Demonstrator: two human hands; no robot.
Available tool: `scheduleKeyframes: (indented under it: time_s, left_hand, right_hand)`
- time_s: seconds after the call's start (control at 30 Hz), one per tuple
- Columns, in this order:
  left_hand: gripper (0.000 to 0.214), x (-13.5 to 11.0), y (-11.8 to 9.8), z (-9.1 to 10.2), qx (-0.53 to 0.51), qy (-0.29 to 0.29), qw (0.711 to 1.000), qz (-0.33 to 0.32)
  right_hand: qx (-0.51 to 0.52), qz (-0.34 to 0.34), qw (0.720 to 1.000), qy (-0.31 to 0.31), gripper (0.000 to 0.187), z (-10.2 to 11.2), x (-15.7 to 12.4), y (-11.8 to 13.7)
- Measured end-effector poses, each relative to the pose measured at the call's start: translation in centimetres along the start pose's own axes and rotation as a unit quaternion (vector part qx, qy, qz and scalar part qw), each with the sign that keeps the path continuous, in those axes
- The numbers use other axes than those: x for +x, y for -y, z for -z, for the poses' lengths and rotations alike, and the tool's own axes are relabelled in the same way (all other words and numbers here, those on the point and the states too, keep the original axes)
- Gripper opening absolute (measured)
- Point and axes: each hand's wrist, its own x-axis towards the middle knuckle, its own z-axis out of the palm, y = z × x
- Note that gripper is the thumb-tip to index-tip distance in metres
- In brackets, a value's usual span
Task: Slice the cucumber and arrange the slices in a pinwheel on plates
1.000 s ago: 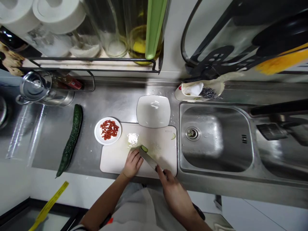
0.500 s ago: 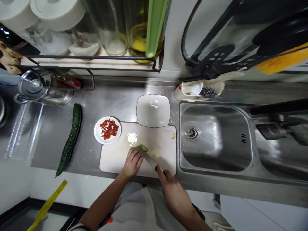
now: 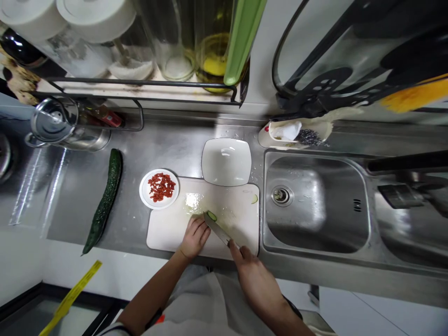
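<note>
A white cutting board (image 3: pixel 171 231) lies on the steel counter in front of me. My left hand (image 3: pixel 194 238) is curled on the board, its fingers closed over a piece of cucumber that is mostly hidden. A small green cucumber end (image 3: pixel 211 215) shows just beyond the fingertips. My right hand (image 3: pixel 254 275) is closed round the handle of a knife (image 3: pixel 217 230), whose blade rests against the left fingers and the cucumber piece. A thin cucumber slice (image 3: pixel 254 199) lies at the board's right edge.
A whole cucumber (image 3: pixel 105 200) lies on the counter at the left. A small white dish of red berries (image 3: pixel 159 188) and an empty square plate (image 3: pixel 226 161) stand behind the board. The sink (image 3: pixel 315 205) is at the right, a steel pot (image 3: pixel 56 123) at the back left.
The view has shifted slightly. Both hands and the knife keep nearly the same place on the board.
</note>
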Motion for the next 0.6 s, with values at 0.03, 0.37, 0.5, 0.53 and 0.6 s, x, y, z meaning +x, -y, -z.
scheduleKeyframes:
  time_s: [0.03, 0.37, 0.5, 0.53, 0.6]
  left_hand:
    - [0.022, -0.04, 0.02, -0.01, -0.001, 0.001, 1.0, 0.001]
    - [0.02, -0.09, 0.11, -0.14, -0.001, 0.0, 1.0, 0.004]
    - [0.02, 0.12, -0.05, 0.0, -0.001, -0.003, 1.0, 0.0]
    - [0.02, 0.15, -0.06, 0.03, -0.002, -0.003, 1.0, 0.0]
    - [0.021, 0.14, -0.07, 0.06, -0.004, -0.001, 1.0, 0.002]
  right_hand:
    - [0.002, -0.002, 1.0, -0.001, 0.055, -0.02, 0.05, 0.01]
    - [0.019, -0.002, 1.0, 0.014, 0.055, 0.36, 0.32, 0.14]
    - [0.018, -0.01, 1.0, 0.02, 0.055, 0.65, 0.54, 0.36]
    - [0.017, -0.011, 1.0, 0.021, 0.055, 0.69, 0.58, 0.41]
    - [0.02, -0.01, 0.999, 0.024, 0.055, 0.79, 0.65, 0.46]
